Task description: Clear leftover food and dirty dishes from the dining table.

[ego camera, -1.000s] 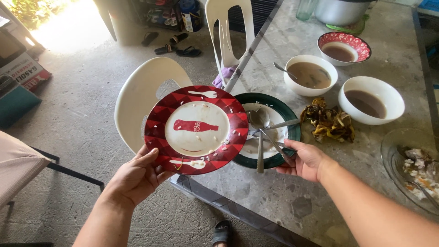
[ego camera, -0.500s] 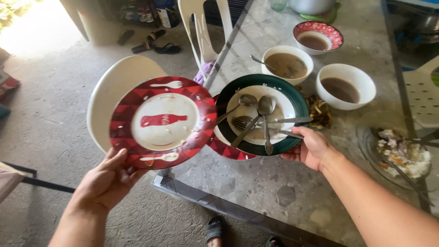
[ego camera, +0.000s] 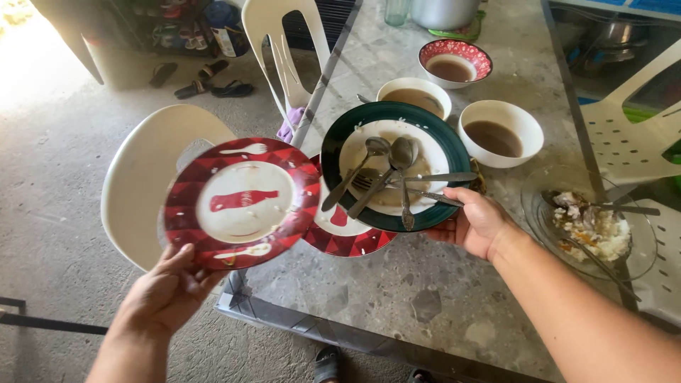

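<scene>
My left hand grips the near rim of a dirty red plate with a white centre, held over the table's left edge. My right hand holds a green-rimmed plate by its right rim, lifted off the table and tilted a little. Several spoons and a fork lie across that plate, pinned under my thumb. A second red plate sits under the green one, between the two held plates.
On the grey stone table stand two white bowls of brown liquid, a red patterned bowl and a glass dish of leftover rice. White plastic chairs stand at left, behind and right.
The green plate has been raised off the table with my right hand, uncovering a second red plate beneath. My left hand and its red plate shifted left and slightly down.
</scene>
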